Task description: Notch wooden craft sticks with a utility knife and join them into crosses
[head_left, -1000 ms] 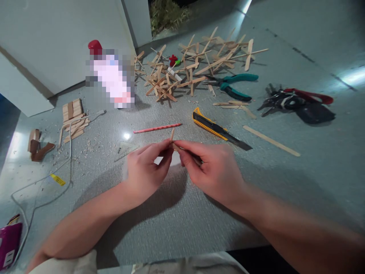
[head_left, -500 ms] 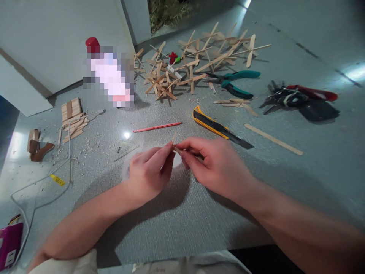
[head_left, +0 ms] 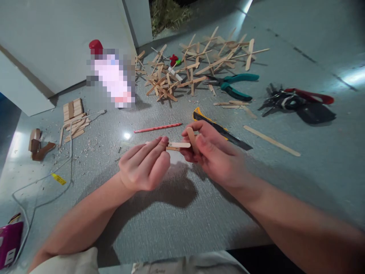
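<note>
Pinched in my left hand (head_left: 145,163) is a wooden craft stick (head_left: 181,145), its rounded end pointing right. A second thin strip of wood (head_left: 173,148) shows just under it. My right hand (head_left: 215,152) is closed on another craft stick (head_left: 192,137), held nearly upright between thumb and fingers. The two sticks come close together in the middle; whether they touch, I cannot tell. Just behind my right hand lies a yellow and black utility knife (head_left: 242,143), partly covered by the fingers. A red pencil (head_left: 158,128) rests beyond my hands.
Many crossed craft sticks (head_left: 162,85) are heaped at the back. Teal-handled pliers (head_left: 236,86), a black tool with red strap (head_left: 302,104) and a loose stick (head_left: 270,140) lie right. Stacked sticks (head_left: 72,110), a white cable (head_left: 70,152) and a pixelated red-capped bottle (head_left: 95,46) are left.
My hands have moved slightly apart. The sticks have been turned, so the left one now lies level and the right one stands near upright. My right hand now covers part of the knife.
</note>
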`<state>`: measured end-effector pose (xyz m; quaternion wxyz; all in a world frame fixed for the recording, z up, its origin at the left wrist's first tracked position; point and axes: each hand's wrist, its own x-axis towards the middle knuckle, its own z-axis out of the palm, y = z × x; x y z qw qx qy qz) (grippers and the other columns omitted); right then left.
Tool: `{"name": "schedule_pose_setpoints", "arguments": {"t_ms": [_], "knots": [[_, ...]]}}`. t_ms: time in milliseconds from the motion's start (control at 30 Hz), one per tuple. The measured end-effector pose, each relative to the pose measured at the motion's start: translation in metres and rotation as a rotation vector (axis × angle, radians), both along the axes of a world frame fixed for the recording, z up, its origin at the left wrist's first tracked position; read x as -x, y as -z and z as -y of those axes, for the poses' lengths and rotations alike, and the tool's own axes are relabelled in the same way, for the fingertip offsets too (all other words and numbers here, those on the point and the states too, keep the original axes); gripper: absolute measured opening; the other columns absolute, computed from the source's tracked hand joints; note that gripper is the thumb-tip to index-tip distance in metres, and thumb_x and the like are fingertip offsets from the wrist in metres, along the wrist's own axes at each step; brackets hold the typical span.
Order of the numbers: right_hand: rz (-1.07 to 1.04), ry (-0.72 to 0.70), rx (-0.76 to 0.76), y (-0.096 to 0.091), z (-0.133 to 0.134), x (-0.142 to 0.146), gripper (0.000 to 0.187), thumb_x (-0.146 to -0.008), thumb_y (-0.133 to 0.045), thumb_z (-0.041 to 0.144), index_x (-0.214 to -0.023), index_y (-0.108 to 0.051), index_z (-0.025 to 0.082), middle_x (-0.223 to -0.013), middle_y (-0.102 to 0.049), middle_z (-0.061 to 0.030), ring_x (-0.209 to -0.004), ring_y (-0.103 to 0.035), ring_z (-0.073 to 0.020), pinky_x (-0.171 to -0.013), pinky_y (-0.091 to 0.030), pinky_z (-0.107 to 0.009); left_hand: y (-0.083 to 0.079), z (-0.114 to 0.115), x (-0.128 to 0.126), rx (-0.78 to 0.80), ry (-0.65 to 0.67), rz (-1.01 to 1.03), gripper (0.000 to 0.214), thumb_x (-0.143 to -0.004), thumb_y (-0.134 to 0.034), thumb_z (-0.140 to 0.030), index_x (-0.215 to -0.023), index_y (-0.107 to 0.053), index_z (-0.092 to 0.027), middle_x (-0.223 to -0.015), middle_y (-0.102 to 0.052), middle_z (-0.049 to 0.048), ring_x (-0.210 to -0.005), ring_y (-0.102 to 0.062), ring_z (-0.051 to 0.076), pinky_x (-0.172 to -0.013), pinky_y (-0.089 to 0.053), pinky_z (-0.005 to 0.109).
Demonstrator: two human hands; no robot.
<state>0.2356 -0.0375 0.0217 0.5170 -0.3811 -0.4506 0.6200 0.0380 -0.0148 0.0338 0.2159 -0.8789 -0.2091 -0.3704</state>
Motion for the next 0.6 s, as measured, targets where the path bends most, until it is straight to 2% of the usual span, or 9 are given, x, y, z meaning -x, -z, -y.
{"name": "schedule_pose_setpoints", "arguments": {"t_ms": [100, 200, 300, 367, 433, 600], "knots": [[0.121, -0.021, -0.043, -0.0060, 0.0028, -0.0004, 0.029, -0.088, -0.073, 0.047, -0.100, -0.054, 0.028, -0.064, -0.045, 0.0073, -0.054, -0.042, -0.0116, -0.047, -0.033, -0.026, -0.0049, 0.0039, -0.0007, -0.071, 0.024, -0.050, 0.020, -0.094, -0.058, -0.009, -0.076, -0.062, -0.018, -0.098, -0.081, 0.0102, -0.095, -0.079, 0.022, -0.064, -0.062, 0.026], [0.247, 0.014, -0.128, -0.0093, 0.0036, -0.0015, 0.016, -0.092, -0.067, 0.035, -0.097, -0.055, 0.027, -0.063, -0.047, 0.0062, -0.053, -0.044, -0.0125, -0.047, -0.035, -0.027, -0.0063, 0.0042, -0.0002, -0.051, 0.047, -0.045, 0.019, -0.095, -0.057, -0.010, -0.079, -0.065, -0.018, -0.101, -0.081, 0.0102, -0.096, -0.079, 0.022, -0.067, -0.063, 0.027], [0.315, 0.046, -0.223, -0.0090, 0.0035, -0.0027, 0.006, -0.094, -0.061, 0.029, -0.096, -0.056, 0.026, -0.064, -0.051, 0.0050, -0.056, -0.050, -0.0132, -0.049, -0.040, -0.028, -0.0050, 0.0031, -0.0010, 0.082, 0.039, 0.041, 0.006, -0.088, -0.072, -0.013, -0.088, -0.068, -0.017, -0.101, -0.081, 0.0080, -0.090, -0.079, 0.019, -0.071, -0.063, 0.026], [0.373, 0.071, -0.266, -0.0085, 0.0037, -0.0036, 0.003, -0.094, -0.060, 0.027, -0.096, -0.057, 0.025, -0.064, -0.051, 0.0049, -0.056, -0.052, -0.0132, -0.048, -0.040, -0.028, -0.0039, 0.0027, -0.0031, 0.208, 0.029, 0.137, 0.017, -0.083, -0.079, -0.014, -0.095, -0.068, -0.015, -0.098, -0.081, 0.0077, -0.086, -0.079, 0.018, -0.075, -0.063, 0.025], [0.430, 0.091, -0.303, -0.0081, 0.0044, -0.0043, 0.003, -0.095, -0.059, 0.027, -0.096, -0.057, 0.025, -0.064, -0.052, 0.0049, -0.055, -0.052, -0.0132, -0.047, -0.039, -0.027, -0.0029, 0.0029, -0.0057, 0.300, 0.024, 0.206, 0.021, -0.082, -0.079, -0.012, -0.099, -0.068, -0.014, -0.098, -0.081, 0.0079, -0.086, -0.079, 0.018, -0.079, -0.063, 0.025], [0.519, 0.106, -0.403, -0.0070, 0.0060, -0.0049, 0.003, -0.097, -0.058, 0.025, -0.099, -0.057, 0.024, -0.064, -0.055, 0.0050, -0.054, -0.056, -0.0127, -0.047, -0.039, -0.027, -0.0022, 0.0040, -0.0093, 0.431, -0.011, 0.213, 0.015, -0.089, -0.070, -0.009, -0.101, -0.068, -0.018, -0.105, -0.080, 0.0059, -0.094, -0.077, 0.017, -0.081, -0.062, 0.027]]}}
